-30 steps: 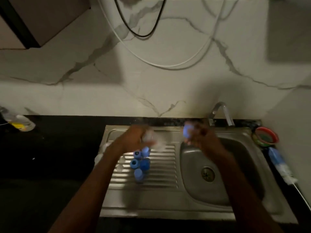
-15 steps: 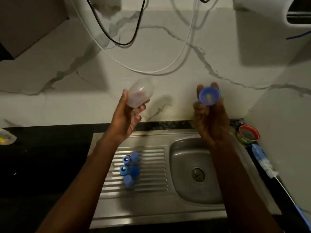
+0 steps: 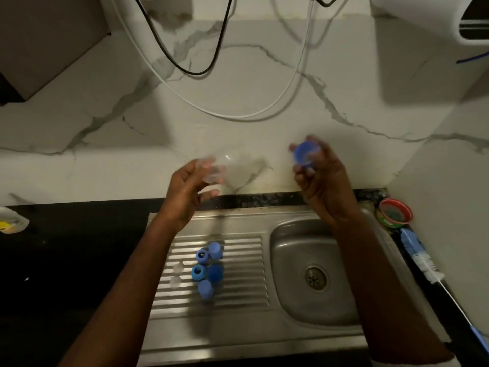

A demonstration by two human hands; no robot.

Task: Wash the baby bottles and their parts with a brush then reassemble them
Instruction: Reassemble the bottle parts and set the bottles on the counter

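Observation:
My left hand holds a clear plastic bottle up above the back of the drainboard, blurred by motion. My right hand grips a blue cap above the sink basin. Several blue bottle parts lie in a cluster on the ribbed drainboard. Two small clear pieces lie just left of them. A blue and white bottle brush lies on the counter to the right of the sink.
The steel sink basin with its drain lies under my right arm. A red-rimmed round container stands at the back right corner. A soap bottle lies at the far left on the black counter. Cables hang on the marble wall.
Both hands rose from the sink to hold the clear bottle and blue cap up, then dropped a little lower and nearer the drainboard.

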